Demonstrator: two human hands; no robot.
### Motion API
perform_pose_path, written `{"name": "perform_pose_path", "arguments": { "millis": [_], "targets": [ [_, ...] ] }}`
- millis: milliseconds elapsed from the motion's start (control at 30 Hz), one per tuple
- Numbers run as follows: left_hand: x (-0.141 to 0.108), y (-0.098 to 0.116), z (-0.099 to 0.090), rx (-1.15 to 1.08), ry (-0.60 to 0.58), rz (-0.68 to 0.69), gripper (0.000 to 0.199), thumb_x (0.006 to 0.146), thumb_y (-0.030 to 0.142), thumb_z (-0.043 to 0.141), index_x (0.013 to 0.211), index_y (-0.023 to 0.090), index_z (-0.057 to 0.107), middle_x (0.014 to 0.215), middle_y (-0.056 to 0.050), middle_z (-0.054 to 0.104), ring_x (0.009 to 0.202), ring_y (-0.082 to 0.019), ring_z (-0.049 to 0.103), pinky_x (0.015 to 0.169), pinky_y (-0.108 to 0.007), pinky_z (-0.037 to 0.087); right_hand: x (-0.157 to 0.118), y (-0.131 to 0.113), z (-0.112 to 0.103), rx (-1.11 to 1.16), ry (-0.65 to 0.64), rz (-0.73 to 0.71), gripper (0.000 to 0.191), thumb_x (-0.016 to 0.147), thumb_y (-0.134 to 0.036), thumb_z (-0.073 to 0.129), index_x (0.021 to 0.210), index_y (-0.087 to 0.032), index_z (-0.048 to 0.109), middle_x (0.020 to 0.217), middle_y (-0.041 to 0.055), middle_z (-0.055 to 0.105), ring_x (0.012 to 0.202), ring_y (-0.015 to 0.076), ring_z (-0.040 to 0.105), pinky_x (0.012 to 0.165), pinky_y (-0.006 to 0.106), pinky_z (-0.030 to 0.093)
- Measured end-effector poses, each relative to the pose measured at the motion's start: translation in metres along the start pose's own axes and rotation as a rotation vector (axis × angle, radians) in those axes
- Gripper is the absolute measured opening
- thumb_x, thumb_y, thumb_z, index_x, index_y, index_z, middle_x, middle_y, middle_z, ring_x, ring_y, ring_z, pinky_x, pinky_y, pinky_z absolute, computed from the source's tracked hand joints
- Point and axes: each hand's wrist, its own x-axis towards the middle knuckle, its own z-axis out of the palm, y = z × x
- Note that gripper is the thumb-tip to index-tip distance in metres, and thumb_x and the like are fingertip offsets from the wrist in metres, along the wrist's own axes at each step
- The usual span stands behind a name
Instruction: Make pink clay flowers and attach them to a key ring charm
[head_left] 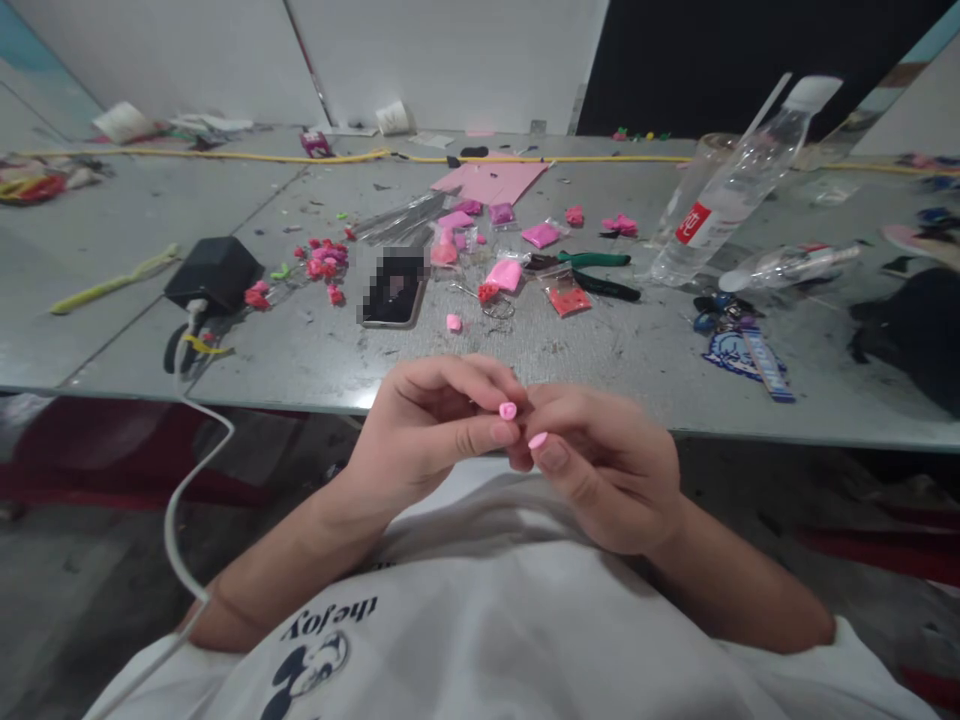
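My left hand [420, 425] is closed, pinching a small rolled piece of pink clay [508, 411] between thumb and forefinger. Close beside it, my right hand [619, 465] has a small flat bit of pink clay [538, 440] at the tip of its thumb, with the fingers curled behind. Both hands are held over the table's near edge. On the table beyond them sit a loose pink clay lump [454, 323], a bag of pink clay [504, 274] and a red clay flower [489, 291] on a thin wire.
A phone [394, 300], green-handled pliers [600, 260] and a red packet [568, 297] lie ahead. Clay roses [326, 258] and a black adapter [212, 272] are to the left. Bottles [739, 190] lean or lie at right. A white cable [176, 500] hangs over the left edge.
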Motion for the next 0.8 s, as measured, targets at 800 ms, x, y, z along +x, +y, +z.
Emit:
{"name": "perform_pose_path", "arguments": {
  "millis": [800],
  "targets": [
    [-0.0046, -0.003, 0.0014, 0.075, -0.013, 0.145, 0.013, 0.085, 0.014, 0.09, 0.091, 0.023, 0.083, 0.088, -0.004, 0.081, 0.074, -0.015, 0.076, 0.071, -0.029, 0.064, 0.0005, -0.0023, 0.0007, 0.007, 0.006, -0.006, 0.006, 0.1, -0.017, 0.067, 0.097, -0.021, 0.07, 0.081, 0.0014, 0.071, 0.072, 0.0147, 0.067, 0.068, 0.029, 0.057]
  ]
}}
